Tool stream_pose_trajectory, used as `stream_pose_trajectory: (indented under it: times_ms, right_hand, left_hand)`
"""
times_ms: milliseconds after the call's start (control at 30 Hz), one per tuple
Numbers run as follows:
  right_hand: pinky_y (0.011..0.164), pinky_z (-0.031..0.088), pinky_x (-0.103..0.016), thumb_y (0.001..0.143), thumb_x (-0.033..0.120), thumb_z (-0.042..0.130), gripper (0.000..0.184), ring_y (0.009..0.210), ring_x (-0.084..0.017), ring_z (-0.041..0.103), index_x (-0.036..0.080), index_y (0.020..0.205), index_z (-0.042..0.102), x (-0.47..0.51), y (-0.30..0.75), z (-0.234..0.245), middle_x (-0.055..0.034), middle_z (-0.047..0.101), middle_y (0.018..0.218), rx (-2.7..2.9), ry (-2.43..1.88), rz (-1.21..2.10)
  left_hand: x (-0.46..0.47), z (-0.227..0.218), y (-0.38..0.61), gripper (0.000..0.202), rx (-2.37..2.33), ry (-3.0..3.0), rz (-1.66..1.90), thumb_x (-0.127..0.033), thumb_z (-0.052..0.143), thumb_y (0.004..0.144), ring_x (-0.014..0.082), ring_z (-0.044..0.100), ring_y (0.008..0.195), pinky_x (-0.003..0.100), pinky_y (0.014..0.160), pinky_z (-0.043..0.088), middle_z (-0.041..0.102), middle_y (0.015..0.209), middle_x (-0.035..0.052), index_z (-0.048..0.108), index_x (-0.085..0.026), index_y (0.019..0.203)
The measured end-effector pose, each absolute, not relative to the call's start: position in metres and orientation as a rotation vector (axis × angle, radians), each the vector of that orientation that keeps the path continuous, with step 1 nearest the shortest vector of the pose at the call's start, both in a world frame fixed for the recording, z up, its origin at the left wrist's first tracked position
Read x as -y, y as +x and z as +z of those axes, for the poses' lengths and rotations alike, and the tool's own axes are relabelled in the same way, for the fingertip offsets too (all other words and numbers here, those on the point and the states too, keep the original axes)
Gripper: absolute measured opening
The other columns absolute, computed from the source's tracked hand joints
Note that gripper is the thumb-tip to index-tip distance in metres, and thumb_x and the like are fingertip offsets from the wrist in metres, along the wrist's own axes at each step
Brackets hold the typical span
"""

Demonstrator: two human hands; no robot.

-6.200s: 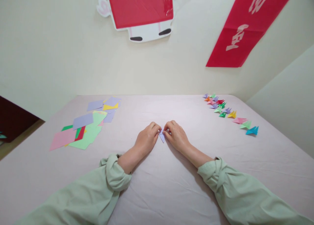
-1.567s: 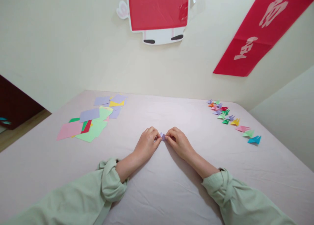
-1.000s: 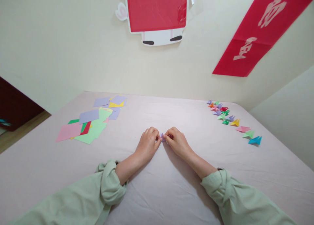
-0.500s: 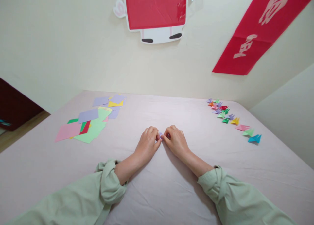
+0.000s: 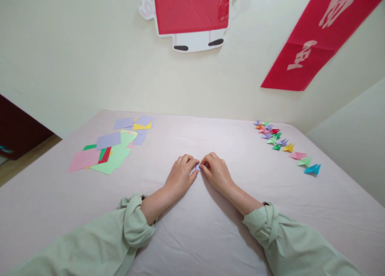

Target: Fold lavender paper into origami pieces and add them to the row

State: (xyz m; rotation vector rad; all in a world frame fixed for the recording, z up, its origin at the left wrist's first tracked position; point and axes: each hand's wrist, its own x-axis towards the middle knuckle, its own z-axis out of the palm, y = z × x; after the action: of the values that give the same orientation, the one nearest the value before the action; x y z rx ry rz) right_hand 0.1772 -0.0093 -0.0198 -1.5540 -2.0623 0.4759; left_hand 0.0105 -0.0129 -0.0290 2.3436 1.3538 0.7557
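Table: covered with a pale pink cloth (image 5: 210,236), lightly creased.
Paper sheets (image 5: 116,149): flat squares at far left, loosely overlapping; lilac, light green, yellow, red, with a pink sheet (image 5: 82,160) nearest the table edge.
Folded shapes (image 5: 278,139): small pointed paper pieces in a slanting row at far right, many colours, with a blue piece (image 5: 313,169) at the near end.
Wall (image 5: 75,59): cream, plain.
Poster (image 5: 191,9): red panel on a white cut-out, up on the wall.
Banner (image 5: 313,39): red, pale lettering, hung slantwise at right.
Cabinet (image 5: 21,135): dark, at far left beyond the table.
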Motion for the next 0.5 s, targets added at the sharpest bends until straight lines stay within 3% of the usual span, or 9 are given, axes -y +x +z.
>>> stream_pose_trajectory:
  times_ms: [267,500]
  right_hand:
    - [0.073,0.04,-0.028,0.087,0.009,0.05,0.015,0.081,-0.016,0.056,0.019,0.088,0.06,0.016,0.183,-0.015,-0.0026,0.058,0.088,2.114,-1.499,0.417]
    - [0.084,0.044,-0.035,0.09,0.009,0.051,0.025,0.096,-0.021,0.057,0.02,0.109,0.065,0.04,0.184,-0.014,-0.0079,0.065,0.105,2.416,-1.384,0.177]
  left_hand:
    - [0.012,-0.029,0.009,0.021,-1.348,2.349,0.758,-0.021,0.056,0.087,0.022,0.053,0.101,0.039,0.091,0.046,0.057,0.106,0.0064,0.063,-0.022,0.107]
    - [0.012,-0.031,0.008,0.024,-1.328,2.352,0.76,-0.019,0.055,0.087,0.022,0.053,0.103,0.038,0.092,0.046,0.059,0.108,0.0073,0.065,-0.022,0.109]
